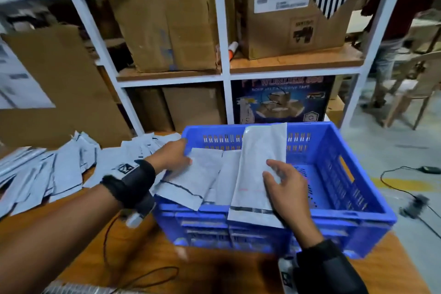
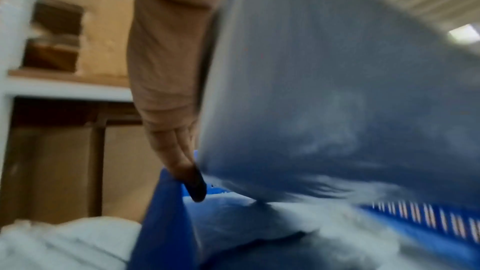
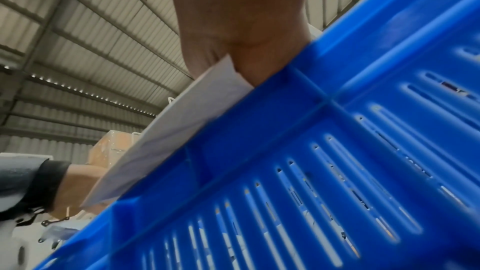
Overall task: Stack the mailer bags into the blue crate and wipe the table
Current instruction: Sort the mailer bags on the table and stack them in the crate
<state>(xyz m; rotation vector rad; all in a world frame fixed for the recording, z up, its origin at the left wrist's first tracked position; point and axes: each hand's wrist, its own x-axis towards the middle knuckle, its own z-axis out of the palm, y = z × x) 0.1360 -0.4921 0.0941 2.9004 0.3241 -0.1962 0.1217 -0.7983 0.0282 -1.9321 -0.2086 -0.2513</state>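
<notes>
Your left hand (image 1: pixel 173 156), at centre frame in the head view, grips the upper edge of a short mailer bag (image 1: pixel 191 178) that droops over the near rim of the blue crate (image 1: pixel 338 207), while your right hand (image 1: pixel 284 186) lies with loosely spread fingers on a long mailer bag (image 1: pixel 259 169) slanting from the far wall over the near rim. The right wrist view shows that bag's edge tucked against the palm. More loose mailer bags (image 1: pixel 47 169) sprawl at mid-left on the table (image 1: pixel 143 258); the left wrist view is badly blurred.
</notes>
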